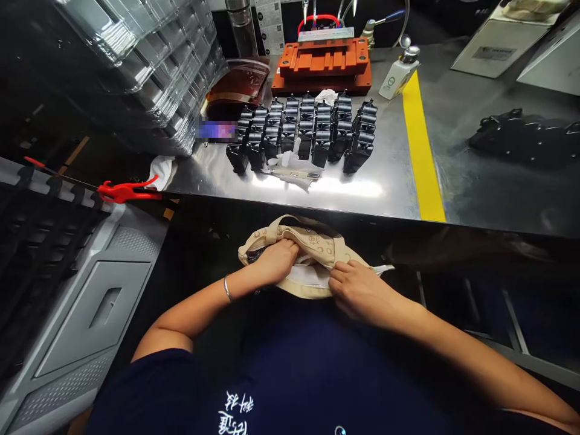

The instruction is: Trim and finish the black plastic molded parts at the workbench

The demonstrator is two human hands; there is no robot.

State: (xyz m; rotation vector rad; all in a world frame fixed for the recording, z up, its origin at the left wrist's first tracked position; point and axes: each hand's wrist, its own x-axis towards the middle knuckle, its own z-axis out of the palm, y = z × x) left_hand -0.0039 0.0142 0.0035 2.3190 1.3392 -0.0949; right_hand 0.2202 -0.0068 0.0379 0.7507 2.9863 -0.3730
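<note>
From the head camera, a beige cloth bag [312,254] lies on the person's lap, below the near edge of the steel worktop [389,181]. The left hand [274,261] is curled with its fingers tucked into the bag's opening; the right hand [357,289] pinches the bag's rim closed between fingers and thumb. A silver bracelet [226,289] sits on the left wrist.

On the worktop, well apart from the hands, stand about seven rows of black clips [308,130], with a pair of tweezers [292,175] lying just in front of them. Behind them rests one orange fixture [324,63], and beside it one white pump bottle [399,75]. One yellow stripe [421,151] runs across the worktop. A stack of clear trays [149,66] rises at the far left. One red hook [124,192] sits on the grey cabinet [90,302] to the left. A black moulded part [525,139] lies at the right.
</note>
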